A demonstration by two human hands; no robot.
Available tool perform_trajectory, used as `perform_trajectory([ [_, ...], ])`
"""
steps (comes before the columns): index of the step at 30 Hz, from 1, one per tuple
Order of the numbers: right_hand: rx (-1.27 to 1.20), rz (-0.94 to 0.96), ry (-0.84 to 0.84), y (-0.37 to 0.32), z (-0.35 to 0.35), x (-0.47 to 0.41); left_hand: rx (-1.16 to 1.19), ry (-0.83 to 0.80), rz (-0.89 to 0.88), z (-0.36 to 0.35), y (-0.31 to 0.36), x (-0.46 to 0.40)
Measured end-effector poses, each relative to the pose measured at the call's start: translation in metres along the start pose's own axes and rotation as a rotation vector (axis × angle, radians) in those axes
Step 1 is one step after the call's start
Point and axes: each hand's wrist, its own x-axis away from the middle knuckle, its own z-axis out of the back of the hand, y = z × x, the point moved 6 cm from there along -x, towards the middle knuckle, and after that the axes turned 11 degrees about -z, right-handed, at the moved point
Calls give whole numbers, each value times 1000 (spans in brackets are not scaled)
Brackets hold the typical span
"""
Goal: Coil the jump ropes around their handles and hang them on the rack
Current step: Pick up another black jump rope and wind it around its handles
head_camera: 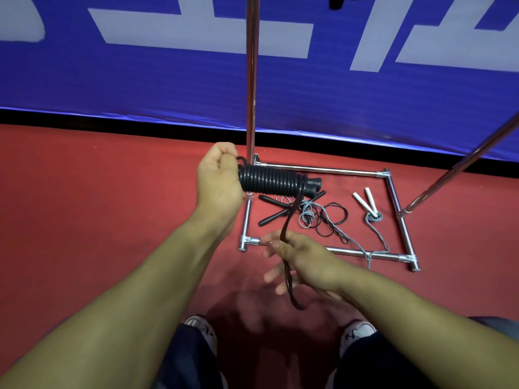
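My left hand (217,178) grips the end of a pair of black handles wrapped in tight turns of black jump rope (269,181), held level above the rack's base. A loose tail of that rope runs down to my right hand (300,259), which holds it between thumb and fingers; the tail hangs in a loop below. On the red floor inside the base lie a black-handled rope (280,213) and a white-handled grey rope (365,203), both uncoiled. The chrome rack (252,80) rises straight ahead.
The rack's rectangular base frame (398,214) lies on the floor, with a second slanted pole (463,164) at the right. A blue banner (140,80) stands behind. My shoes (356,332) show at the bottom.
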Motion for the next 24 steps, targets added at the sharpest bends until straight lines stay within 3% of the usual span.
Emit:
perform_trajectory([
  [2, -163, 5, 59, 3, 3, -5, -3, 19, 12, -1, 0, 2],
  [6, -207, 281, 434, -2, 31, -3, -18, 235, 32, 16, 2, -5],
  [8, -230, 430, 432, -6, 32, 2, 22, 298, 17, 22, 4, -10],
  [11, -100, 457, 361, -4, 24, 3, 34, 303, 24, 22, 8, -13],
  [13, 94, 457, 301, -10, 19, 6, 44, 248, 65, 18, 9, -12],
  [16, 185, 398, 234, -21, 23, 6, 78, 77, 127, 10, 11, -9],
  [17, 250, 402, 301, -25, 30, 5, 78, 2, 144, 8, 12, -8],
  [20, 538, 603, 751, -47, 58, 16, 33, -221, 218, 0, 10, 1],
  [22, 526, 757, 952, -62, 72, 33, -40, -340, 238, -4, 8, 7],
  [24, 444, 862, 1031, -75, 82, 49, -155, -426, 190, -7, 6, 9],
])
